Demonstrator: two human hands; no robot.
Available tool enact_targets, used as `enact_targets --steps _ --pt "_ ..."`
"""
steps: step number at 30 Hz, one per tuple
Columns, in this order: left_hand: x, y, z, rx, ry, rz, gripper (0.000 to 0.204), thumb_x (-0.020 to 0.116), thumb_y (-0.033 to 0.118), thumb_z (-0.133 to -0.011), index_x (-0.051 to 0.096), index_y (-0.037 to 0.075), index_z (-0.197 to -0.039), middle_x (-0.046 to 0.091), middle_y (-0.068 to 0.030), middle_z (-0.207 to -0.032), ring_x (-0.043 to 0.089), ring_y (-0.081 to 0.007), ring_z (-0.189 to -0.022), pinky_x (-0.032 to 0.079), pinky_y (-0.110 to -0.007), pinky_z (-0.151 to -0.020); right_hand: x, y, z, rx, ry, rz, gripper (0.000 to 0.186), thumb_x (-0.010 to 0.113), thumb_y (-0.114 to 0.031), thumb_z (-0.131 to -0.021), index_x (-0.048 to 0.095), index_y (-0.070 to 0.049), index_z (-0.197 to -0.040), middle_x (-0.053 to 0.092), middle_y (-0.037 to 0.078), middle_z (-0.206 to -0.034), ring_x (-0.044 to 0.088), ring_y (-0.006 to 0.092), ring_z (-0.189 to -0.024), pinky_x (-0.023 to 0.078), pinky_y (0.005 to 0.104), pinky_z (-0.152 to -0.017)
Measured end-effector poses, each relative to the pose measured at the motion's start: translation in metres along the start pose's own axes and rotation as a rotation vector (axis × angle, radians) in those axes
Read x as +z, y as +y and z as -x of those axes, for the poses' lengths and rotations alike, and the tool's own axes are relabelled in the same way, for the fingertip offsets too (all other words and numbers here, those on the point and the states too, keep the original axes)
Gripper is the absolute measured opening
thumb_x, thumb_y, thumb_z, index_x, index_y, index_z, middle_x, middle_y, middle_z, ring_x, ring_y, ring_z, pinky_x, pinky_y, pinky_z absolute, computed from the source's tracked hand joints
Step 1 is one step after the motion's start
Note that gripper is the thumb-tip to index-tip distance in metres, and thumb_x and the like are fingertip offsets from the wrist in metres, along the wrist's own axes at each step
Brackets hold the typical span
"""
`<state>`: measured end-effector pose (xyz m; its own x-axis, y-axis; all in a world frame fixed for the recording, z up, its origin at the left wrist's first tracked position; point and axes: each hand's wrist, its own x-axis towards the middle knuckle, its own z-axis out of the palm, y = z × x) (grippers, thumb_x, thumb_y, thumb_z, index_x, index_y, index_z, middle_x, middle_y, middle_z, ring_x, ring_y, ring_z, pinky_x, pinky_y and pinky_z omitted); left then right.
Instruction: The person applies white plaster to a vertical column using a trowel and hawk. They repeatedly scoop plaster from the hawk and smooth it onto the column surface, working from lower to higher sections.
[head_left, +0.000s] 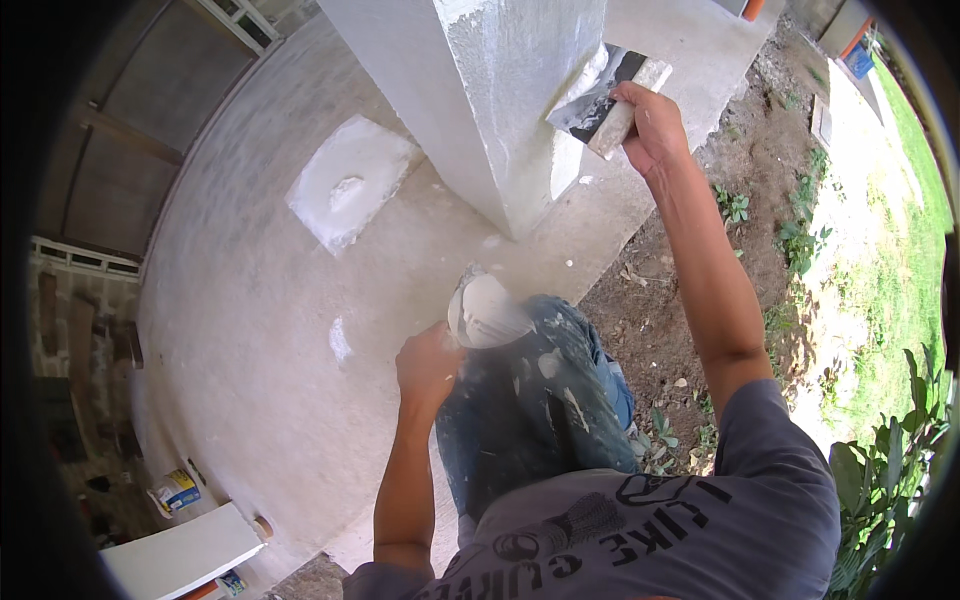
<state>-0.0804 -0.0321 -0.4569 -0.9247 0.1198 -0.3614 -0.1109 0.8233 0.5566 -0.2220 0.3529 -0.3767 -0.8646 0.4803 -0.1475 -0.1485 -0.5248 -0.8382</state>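
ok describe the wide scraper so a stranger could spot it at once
Find the big pale pillar at the top centre of the view. At its right-hand side, the person's right grip holds the wide scraper. Its long pale handle bar and black band along the blade set it apart from the rounded, white-coated tool in the left grip.

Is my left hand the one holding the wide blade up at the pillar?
No, your right hand grips the wide blade at the pillar.
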Motion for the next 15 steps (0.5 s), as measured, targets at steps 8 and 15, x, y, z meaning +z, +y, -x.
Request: enact_targets --steps 8,15 --pt "-0.010 0.054 -0.026 0.209 0.083 -0.098 0.027 0.084 0.022 -0.089 0.077 0.003 -0.107 0.077 -0.0240 -0.092 0.072 -0.0488 -0.090 0.056 -0.051 -0.080 -0.070 0.057 0.177 -0.684 -0.677 0.961 0.058 0.070 0.004 -0.096 0.066 -0.009 -0.152 0.066 0.014 -0.151 0.061 0.0378 -0.139 0.047 0.0496 -0.119" --pt "-0.024 0.063 -0.024 0.280 0.103 -0.185 0.028 0.084 0.028 -0.092 0.077 0.004 -0.106 0.077 -0.0238 -0.092 0.073 -0.0475 -0.090 0.057 -0.052 -0.081 -0.101 0.081 0.161 -0.747 -0.688 1.239 0.067 0.078 0.000 -0.090 0.066 -0.013 -0.155 0.062 0.014 -0.158 0.056 0.0406 -0.145 0.042 0.0565 -0.124"
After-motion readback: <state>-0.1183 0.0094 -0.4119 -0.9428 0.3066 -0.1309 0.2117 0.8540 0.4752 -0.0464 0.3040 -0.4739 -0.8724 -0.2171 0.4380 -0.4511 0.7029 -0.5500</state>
